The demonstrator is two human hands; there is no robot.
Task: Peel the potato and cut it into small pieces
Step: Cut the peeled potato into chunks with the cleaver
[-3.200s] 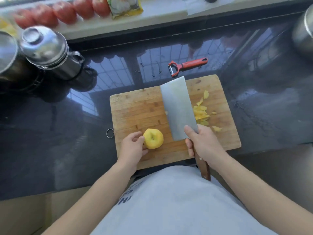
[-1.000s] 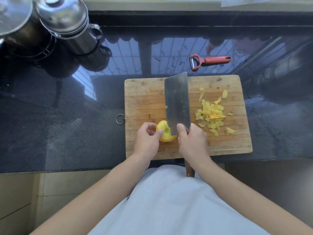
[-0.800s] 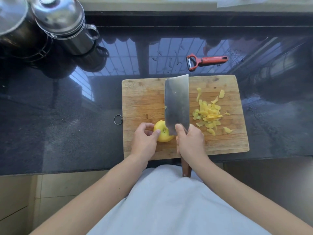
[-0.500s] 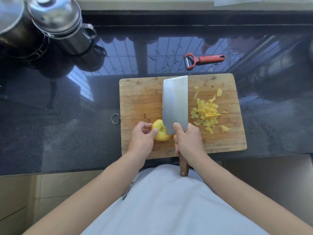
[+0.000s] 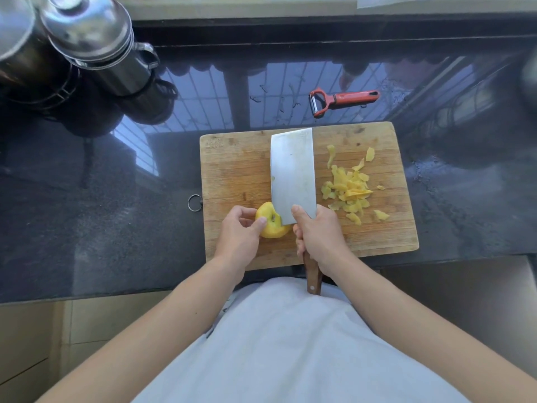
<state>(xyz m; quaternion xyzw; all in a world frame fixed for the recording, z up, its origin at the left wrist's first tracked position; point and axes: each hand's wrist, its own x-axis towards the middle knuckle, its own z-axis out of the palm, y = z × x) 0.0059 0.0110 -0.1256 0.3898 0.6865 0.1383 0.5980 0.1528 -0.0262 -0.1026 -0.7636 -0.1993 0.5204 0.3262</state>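
Note:
A peeled yellow potato (image 5: 270, 225) sits near the front of the wooden cutting board (image 5: 235, 167). My left hand (image 5: 236, 237) pinches it from the left with thumb and fingertips. My right hand (image 5: 318, 237) grips the wooden handle of a wide steel cleaver (image 5: 292, 173), index finger laid on the blade. The blade lies across the potato's right part and hides it. A heap of yellow peelings (image 5: 348, 189) lies on the board to the right of the blade.
A red peeler (image 5: 340, 100) rests on the dark glossy counter (image 5: 116, 222) behind the board, with thin scraps beside it. Steel pots with lids (image 5: 93, 45) stand at the back left. The counter's front edge runs just under the board.
Since 3.2 s ago the cleaver has swung left from beside the potato onto it, and my left hand has closed on the potato. Over the last second, the hands hardly moved.

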